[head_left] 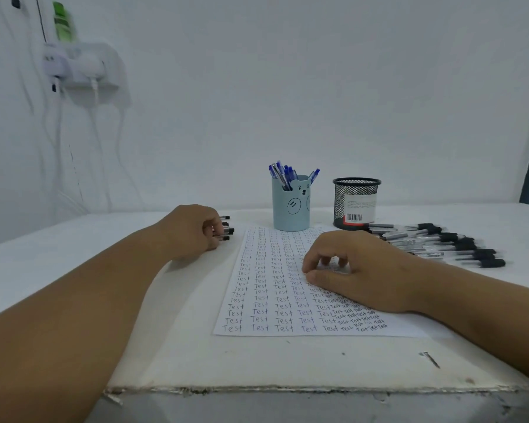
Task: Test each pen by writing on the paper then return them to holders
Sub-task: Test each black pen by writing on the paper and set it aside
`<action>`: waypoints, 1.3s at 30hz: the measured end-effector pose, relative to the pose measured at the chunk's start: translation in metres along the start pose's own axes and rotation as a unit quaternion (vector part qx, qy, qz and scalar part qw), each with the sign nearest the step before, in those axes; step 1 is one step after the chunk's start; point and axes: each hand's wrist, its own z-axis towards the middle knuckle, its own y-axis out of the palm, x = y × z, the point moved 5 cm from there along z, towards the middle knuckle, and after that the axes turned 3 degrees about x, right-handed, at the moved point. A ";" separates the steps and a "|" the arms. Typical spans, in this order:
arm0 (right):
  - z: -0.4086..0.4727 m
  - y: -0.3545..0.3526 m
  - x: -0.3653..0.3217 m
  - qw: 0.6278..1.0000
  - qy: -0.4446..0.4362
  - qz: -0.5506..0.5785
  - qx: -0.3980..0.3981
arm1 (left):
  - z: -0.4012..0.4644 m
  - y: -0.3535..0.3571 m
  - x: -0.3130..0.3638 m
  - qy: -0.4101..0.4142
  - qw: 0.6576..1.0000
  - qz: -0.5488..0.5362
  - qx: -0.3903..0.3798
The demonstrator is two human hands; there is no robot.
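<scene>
White surface (196,346) carried paper (275,288) mid-front, covered in "Test". Right hand (358,270) rested on paper, fingers loosely curled, holding nothing. Left hand (196,230) gripped black pens (226,230) left of paper. Blue holder (290,206), mesh holder (355,203) near far edge; loose pens (446,244) toward right edge.

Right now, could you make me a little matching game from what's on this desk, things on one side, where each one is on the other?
Things:
1. blue pens
2. mesh holder
3. loose black pens
4. right hand

Places or states:
A. resting on the paper
B. lying on the table at the right
C. standing in the bear cup
D. upright, no pens showing above its rim

Pairs: 1-C, 2-D, 3-B, 4-A
</scene>
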 end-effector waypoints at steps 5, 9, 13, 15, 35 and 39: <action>0.000 0.000 0.001 1.000 -0.002 -0.005 -0.002 | -0.004 -0.015 0.027 0.050 0.984 -0.124 0.119; 0.000 0.000 0.001 1.000 -0.002 -0.007 -0.004 | -0.009 -0.034 0.048 0.010 0.871 -0.417 0.261; 0.001 0.001 0.000 1.000 -0.003 -0.010 -0.005 | -0.008 -0.020 0.050 -0.104 0.644 -0.742 0.157; 0.001 0.000 0.000 1.000 -0.001 -0.010 -0.003 | -0.009 -0.015 0.048 -0.126 0.574 -0.802 0.108; 0.000 -0.014 0.010 0.988 0.022 -0.001 0.154 | -0.025 0.013 0.109 -0.071 0.530 -0.838 -0.108; 0.002 -0.015 0.003 0.985 -0.019 -0.031 0.171 | -0.029 0.018 0.124 -0.039 0.563 -0.807 -0.176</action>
